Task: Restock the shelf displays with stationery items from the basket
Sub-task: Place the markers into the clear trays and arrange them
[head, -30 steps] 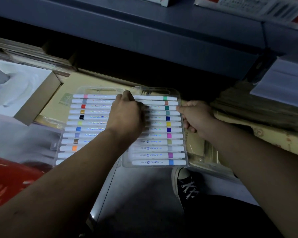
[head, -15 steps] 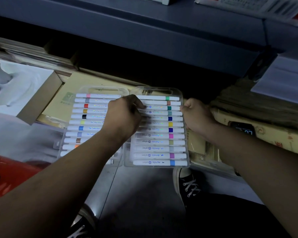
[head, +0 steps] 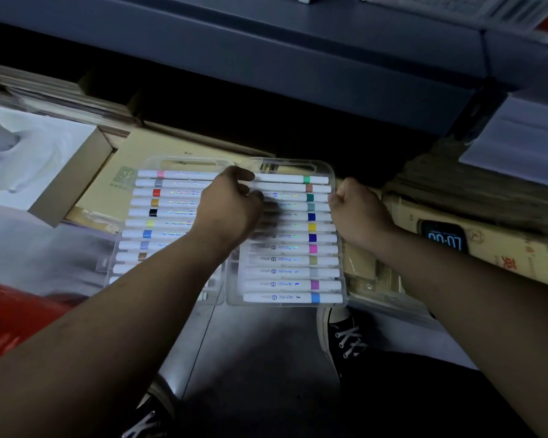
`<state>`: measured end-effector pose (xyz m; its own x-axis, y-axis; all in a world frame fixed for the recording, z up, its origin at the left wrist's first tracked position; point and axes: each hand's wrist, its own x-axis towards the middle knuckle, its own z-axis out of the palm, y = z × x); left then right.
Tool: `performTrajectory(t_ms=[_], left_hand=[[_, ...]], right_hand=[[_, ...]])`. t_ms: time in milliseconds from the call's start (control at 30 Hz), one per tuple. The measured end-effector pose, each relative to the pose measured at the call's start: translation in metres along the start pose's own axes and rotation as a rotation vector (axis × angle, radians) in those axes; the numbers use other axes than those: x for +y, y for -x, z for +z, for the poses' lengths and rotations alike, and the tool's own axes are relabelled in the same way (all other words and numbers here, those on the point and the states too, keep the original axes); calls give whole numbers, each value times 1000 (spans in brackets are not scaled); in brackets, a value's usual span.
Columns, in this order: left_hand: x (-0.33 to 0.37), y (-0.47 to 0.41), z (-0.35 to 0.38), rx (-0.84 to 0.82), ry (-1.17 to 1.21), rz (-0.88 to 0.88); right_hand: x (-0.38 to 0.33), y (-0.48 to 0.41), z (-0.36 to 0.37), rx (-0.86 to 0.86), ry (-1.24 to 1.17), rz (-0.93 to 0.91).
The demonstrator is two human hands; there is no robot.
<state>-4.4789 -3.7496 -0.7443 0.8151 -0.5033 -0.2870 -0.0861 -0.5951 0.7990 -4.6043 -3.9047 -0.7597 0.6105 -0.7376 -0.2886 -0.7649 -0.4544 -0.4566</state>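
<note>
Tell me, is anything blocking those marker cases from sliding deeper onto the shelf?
Nothing visible does. The left hand and right hand grip the marker cases, which rest on flat tan boxes. Behind them the shelf gap is dark, so anything deeper cannot be told.

Tally: 23 markers (head: 293,297) visible, in 2 clear cases.
Split: 12 in the right case (head: 293,248), one colour band each; 11 in the left case (head: 159,216), 2 part-hidden by the forearm (head: 159,295). Also: left hand (head: 227,213), right hand (head: 356,213), 2 black shoes (head: 342,343), 1 watch (head: 443,238).
</note>
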Motion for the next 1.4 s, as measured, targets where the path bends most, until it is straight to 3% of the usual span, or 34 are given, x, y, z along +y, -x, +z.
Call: performTrajectory(t_ms=[233,367,567,800,967,1400], left_hand=[[-4,-5,2,42,200,-54],[1,-6,4,-49,361,-80],[5,-4,12,117,17,-47],[9,-1,13,110,47,-62],[7,-6,4,-4,471,-199],[8,0,3,-113,676,-102]], right_hand=[[3,-3,3,-1,17,0],[3,-3,4,8,15,-2],[6,-4,4,7,-16,-22],[5,-2,4,17,-19,-40],[7,-4,4,18,-24,-34],[9,-4,2,-5,-78,-30]])
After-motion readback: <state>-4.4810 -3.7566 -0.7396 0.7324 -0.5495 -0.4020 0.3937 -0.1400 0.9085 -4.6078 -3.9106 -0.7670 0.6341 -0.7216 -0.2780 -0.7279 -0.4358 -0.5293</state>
